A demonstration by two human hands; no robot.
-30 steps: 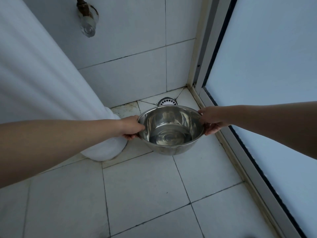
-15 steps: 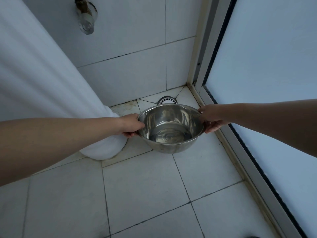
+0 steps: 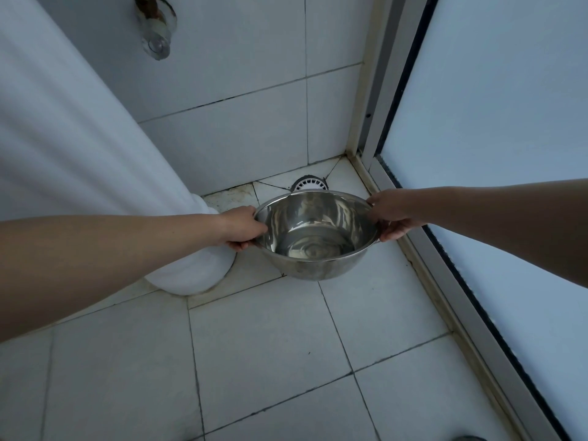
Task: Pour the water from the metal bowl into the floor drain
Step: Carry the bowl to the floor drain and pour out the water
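Note:
A shiny metal bowl with a little water in its bottom hangs level above the tiled floor. My left hand grips its left rim and my right hand grips its right rim, fingers curled under the edge. The round white floor drain sits in the floor's far corner, just behind the bowl's far rim, which hides the drain's near part.
A white pedestal column stands on the floor at the left, close to my left hand. A frosted sliding door with a metal track runs along the right. A tap juts from the tiled back wall.
The bowl and both hands have shifted slightly lower and nearer the corner drain; the bowl stays level with the water still inside.

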